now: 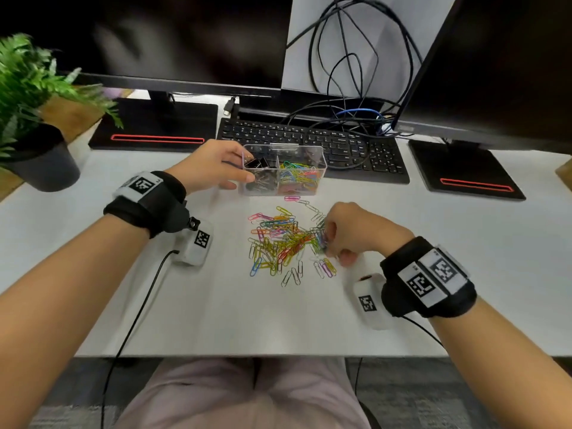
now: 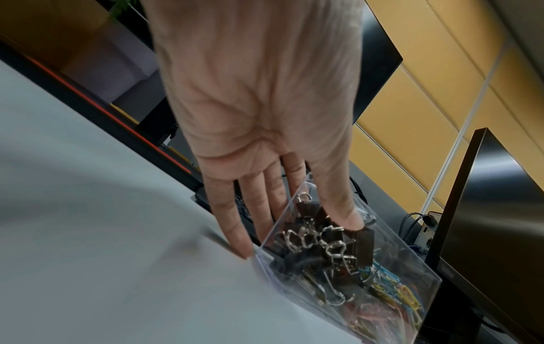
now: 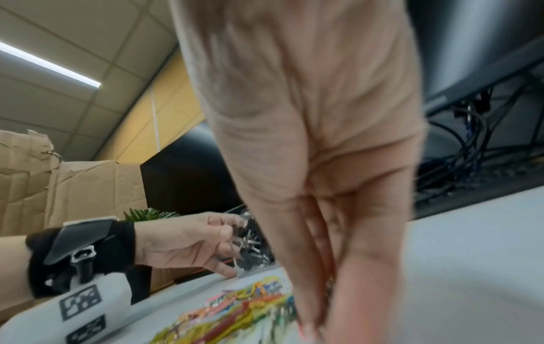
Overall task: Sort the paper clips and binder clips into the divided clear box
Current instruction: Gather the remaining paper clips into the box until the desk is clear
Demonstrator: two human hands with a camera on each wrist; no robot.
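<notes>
The divided clear box (image 1: 283, 170) is sitting on the white desk (image 1: 93, 243), just in front of the black keyboard (image 1: 312, 144). Its left side is holding black binder clips (image 1: 257, 163) at the back and silver paper clips at the front; its right side is holding coloured paper clips (image 1: 298, 171).

The left hand (image 1: 213, 165) is gripping the box at its left end: the thumb is reaching over the rim and touching the binder clips inside, as the left wrist view shows, while the fingers (image 2: 235, 223) are lying nearly straight along the outside of the left wall, with the little fingertip down by the box's bottom corner at the desk.

A loose pile of paper clips (image 1: 284, 243), coloured and silver mixed together, is lying on the desk near the front of the box, between the two hands. The right hand (image 1: 356, 233) is reaching into the right edge of this pile with its fingers curled and bunched together at the clips. The right wrist view is blurred, so I cannot tell whether any clip is actually held.

A potted fern (image 1: 28, 113) is standing at the far left of the desk, and two dark monitors (image 1: 185, 38) are standing behind the keyboard with a tangle of cables (image 1: 356, 72) between them.
</notes>
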